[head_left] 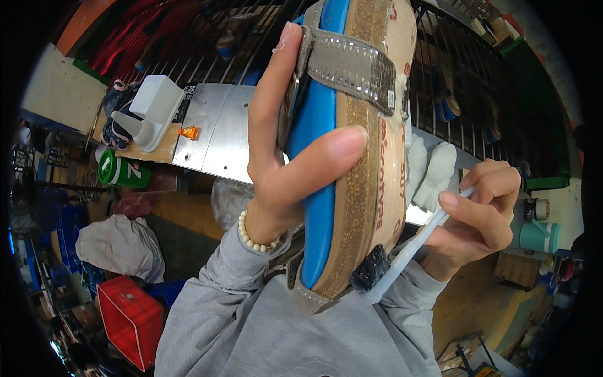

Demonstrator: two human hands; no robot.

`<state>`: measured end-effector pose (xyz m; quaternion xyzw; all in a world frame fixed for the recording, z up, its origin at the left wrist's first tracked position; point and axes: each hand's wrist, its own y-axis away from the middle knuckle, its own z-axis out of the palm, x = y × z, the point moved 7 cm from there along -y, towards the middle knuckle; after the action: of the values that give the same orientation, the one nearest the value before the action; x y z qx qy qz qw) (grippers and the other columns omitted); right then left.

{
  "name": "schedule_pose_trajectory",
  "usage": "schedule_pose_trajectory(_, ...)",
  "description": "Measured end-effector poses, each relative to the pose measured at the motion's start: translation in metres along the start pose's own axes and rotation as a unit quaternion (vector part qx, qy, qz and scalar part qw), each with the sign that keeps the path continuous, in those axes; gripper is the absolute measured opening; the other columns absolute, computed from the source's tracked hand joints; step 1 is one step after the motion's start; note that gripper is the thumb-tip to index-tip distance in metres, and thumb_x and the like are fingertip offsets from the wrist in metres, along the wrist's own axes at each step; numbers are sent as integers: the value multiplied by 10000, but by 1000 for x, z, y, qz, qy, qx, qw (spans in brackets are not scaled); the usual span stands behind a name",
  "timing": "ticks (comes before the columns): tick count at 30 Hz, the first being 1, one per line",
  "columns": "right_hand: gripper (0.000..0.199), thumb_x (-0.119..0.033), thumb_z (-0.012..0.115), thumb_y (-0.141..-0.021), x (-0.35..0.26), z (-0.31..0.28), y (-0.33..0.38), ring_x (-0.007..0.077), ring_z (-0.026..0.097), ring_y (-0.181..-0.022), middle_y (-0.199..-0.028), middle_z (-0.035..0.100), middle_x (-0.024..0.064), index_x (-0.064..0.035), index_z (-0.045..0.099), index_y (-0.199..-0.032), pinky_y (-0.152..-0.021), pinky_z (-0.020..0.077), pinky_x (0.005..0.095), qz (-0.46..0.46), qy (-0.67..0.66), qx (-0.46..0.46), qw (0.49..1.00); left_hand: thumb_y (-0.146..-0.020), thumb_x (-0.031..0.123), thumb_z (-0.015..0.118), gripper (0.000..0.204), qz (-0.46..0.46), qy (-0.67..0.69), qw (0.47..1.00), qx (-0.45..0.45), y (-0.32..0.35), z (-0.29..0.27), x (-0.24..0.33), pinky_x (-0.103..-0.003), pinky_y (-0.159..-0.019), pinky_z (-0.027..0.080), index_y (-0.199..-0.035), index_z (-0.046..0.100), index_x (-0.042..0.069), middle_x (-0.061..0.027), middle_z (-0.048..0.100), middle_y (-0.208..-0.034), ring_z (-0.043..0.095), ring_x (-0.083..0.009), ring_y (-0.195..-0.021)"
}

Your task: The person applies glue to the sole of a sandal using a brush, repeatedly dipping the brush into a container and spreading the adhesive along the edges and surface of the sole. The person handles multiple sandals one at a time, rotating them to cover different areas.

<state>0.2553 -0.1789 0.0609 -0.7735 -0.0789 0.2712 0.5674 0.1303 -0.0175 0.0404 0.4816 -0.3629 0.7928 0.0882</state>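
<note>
A sandal (359,207) on a blue shoe last (320,119) is held up close in the middle, its pale printed underside turned to the right. Greyish-brown straps with stitching cross the last near the top and bottom. My left hand (273,144) grips it from the left, thumb pressed on the brown sole edge and a finger along the strap. A white-handled brush (414,251) is pinched in my right hand (480,217). Its dark bristles touch or nearly touch the sole's lower edge. White residue shows on a left fingertip.
Behind stands a metal-topped bench (210,125) with a white plastic container (157,100), an orange item (189,132) and white gloves (436,173). Beyond it, a dark barred rack carries more shoes. A red crate (129,320) and a pale cloth bundle (122,245) lie low left.
</note>
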Motion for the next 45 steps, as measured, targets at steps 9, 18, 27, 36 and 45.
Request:
schedule_pose_trajectory(9,442,-457,918,-540,-7,-2,-5,128,405,-679,-759,353,-37,-175,803,-860,-570,267,269,-4,-9,-70,997,-769,302,694,888,94,-77,993,-6,3,-5,-1,-457,-1159,338,-1500,262,44,-283,312,-1556,399,-393,-1410)
schedule_pose_trajectory(18,283,-153,913,-621,42,12,8,137,455,-718,-796,464,-11,-62,798,-863,-636,355,262,200,56,6,978,-766,246,788,788,281,-235,930,38,18,-20,-12,-473,-1122,401,-1426,378,117,-304,326,-1533,402,-439,-1398)
schedule_pose_trajectory(27,427,-280,928,-485,9,9,35,112,414,-697,-793,398,-34,-123,822,-868,-601,283,245,191,-39,-38,980,-727,197,871,784,277,-304,908,79,24,-28,-21,-477,-1082,461,-1386,446,168,-316,361,-1496,405,-453,-1396)
schedule_pose_trajectory(36,501,-228,916,-376,-9,-2,14,132,404,-724,-794,378,-31,-157,823,-863,-623,297,271,155,91,-19,984,-740,155,854,716,291,-300,904,87,21,-26,-23,-481,-1109,414,-1367,512,206,-304,381,-1499,413,-457,-1388)
schedule_pose_trajectory(45,514,-318,919,-427,-6,-8,10,153,412,-757,-846,386,-8,-144,807,-898,-647,308,288,139,113,8,984,-724,153,870,704,286,-283,913,77,25,-20,-19,-462,-1104,400,-1352,570,260,-299,360,-1526,427,-442,-1372)
